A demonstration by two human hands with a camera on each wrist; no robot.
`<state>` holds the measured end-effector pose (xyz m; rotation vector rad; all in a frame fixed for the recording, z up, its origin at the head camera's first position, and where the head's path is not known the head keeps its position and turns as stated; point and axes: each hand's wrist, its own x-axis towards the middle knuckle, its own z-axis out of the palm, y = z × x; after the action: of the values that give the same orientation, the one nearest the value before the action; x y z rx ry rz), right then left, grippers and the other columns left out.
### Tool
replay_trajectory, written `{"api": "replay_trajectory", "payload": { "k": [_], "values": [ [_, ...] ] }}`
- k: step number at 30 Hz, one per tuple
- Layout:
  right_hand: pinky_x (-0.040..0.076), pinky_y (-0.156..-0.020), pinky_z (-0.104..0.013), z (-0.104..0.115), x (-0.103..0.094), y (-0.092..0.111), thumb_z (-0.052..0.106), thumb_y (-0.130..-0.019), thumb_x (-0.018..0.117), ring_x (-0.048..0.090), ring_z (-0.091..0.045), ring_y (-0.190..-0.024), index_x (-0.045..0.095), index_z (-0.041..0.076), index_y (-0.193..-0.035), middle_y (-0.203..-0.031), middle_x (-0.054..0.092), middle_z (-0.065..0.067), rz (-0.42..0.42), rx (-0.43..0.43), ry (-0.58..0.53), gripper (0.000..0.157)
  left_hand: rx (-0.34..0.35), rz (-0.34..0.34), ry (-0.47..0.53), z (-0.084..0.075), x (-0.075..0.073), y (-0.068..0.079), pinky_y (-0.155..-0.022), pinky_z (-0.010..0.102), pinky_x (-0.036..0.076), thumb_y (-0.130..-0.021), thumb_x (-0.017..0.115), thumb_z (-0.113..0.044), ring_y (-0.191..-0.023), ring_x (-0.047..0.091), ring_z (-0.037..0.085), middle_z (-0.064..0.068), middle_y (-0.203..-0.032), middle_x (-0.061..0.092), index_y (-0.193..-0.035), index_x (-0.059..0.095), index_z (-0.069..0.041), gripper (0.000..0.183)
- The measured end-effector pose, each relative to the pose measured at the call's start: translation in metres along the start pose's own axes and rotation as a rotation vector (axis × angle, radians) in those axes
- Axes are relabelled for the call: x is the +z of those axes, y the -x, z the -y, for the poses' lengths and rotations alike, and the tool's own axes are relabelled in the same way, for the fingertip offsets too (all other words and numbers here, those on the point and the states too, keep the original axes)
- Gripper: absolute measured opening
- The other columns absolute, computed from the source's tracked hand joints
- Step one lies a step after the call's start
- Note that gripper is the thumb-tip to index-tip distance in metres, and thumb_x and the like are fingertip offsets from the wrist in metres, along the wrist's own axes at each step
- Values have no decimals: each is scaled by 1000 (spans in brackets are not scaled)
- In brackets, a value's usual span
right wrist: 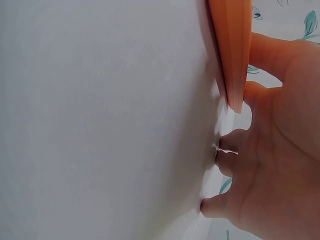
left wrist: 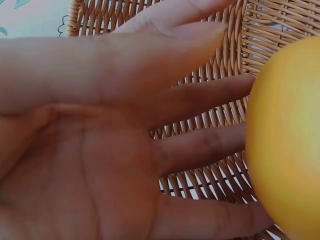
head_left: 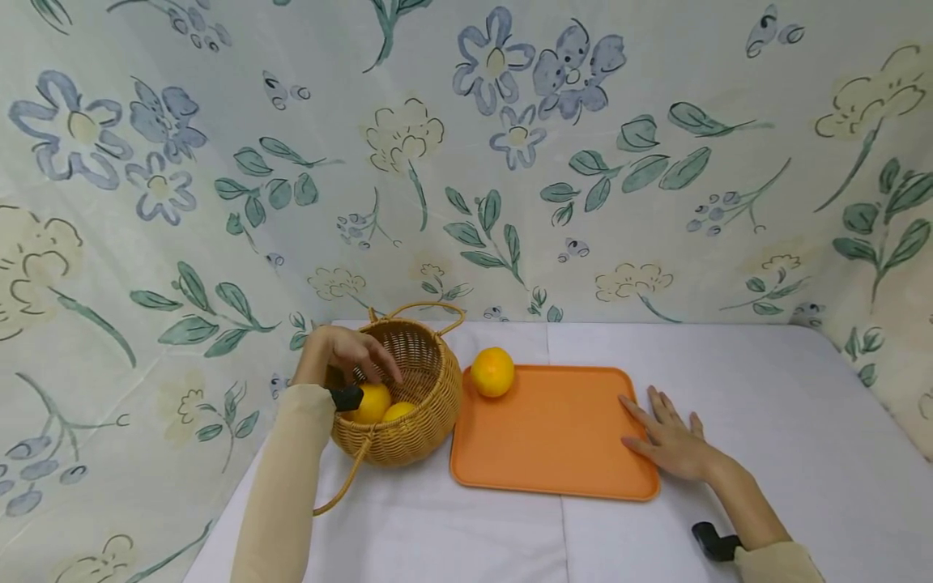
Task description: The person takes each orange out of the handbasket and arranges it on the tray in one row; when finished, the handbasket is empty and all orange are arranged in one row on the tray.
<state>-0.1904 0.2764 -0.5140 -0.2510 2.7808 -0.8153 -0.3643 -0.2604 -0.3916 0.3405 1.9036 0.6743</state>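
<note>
Left hand (head_left: 355, 351): fingers extended, gripping nothing, inside round tan wicker basket (head_left: 419, 435), beside round yellow-orange fruits (head_left: 375, 403). Right hand (head_left: 676, 444): fingers spread, touching right edge of rectangular orange tray (head_left: 554, 441). Another fruit (head_left: 492, 372): tray's far-left corner.

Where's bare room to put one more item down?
Free: orange tray centre, between the fruit in its back-left corner and the right hand at its right edge; white table beyond that hand; table in front of the tray. Crowded: basket, holding the left hand and more fruit.
</note>
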Motion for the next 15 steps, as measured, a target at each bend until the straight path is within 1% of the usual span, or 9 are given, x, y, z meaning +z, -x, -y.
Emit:
{"api": "replay_trajectory", "payload": {
  "k": [1,4,6,8,11,13,15],
  "values": [
    [-18,-108,-84,0,0,0,49,-100,61,-6,-62,-151,31,5,-160,-164,-3,-42,1,0,-1,80,-5,-3,-8,0,0,0,-90,39,61,-100,60,-2,-118,58,21,7,-150,58,-138,65,-8,40],
    [-18,-108,-84,0,1,0,49,-100,61,-6,-62,-151,31,5,-160,-164,-3,-42,1,2,2,80,-11,-7,-43,-2,2,1,-87,33,60,-92,67,4,-123,53,24,5,-151,56,-136,68,-9,46],
    [-18,-108,-84,-1,1,-1,50,-100,61,-6,-62,-151,31,5,-160,-164,-3,-42,-1,3,9,81,-3,-6,-76,-3,2,1,-90,30,58,-89,68,7,-129,48,26,5,-153,55,-135,68,-8,48],
    [-18,-108,-84,-1,1,-1,50,-100,61,-6,-62,-151,31,5,-160,-164,-3,-42,-4,3,13,81,3,-1,-92,-3,3,0,-92,28,56,-88,69,8,-130,46,28,6,-153,54,-135,68,-6,49],
    [-18,-108,-84,-1,1,-1,49,-100,61,-6,-61,-151,31,5,-161,-165,-3,-42,-7,0,11,81,6,3,-105,-3,3,-2,-92,25,55,-90,70,8,-124,49,24,6,-151,57,-135,69,-5,47],
    [-18,-108,-84,-1,1,-1,49,-100,61,-6,-62,-151,31,5,-161,-164,-3,-42,-6,-2,6,81,-9,0,-107,-2,3,-3,-88,25,55,-90,70,6,-113,53,21,5,-147,60,-135,69,-6,46],
    [-18,-108,-84,0,2,0,49,-100,61,-6,-62,-151,31,5,-161,-164,-3,-42,-4,-2,4,81,-23,-8,-109,-1,3,-4,-87,25,56,-91,71,5,-107,55,17,4,-144,63,-134,70,-7,44]
  ]
}}
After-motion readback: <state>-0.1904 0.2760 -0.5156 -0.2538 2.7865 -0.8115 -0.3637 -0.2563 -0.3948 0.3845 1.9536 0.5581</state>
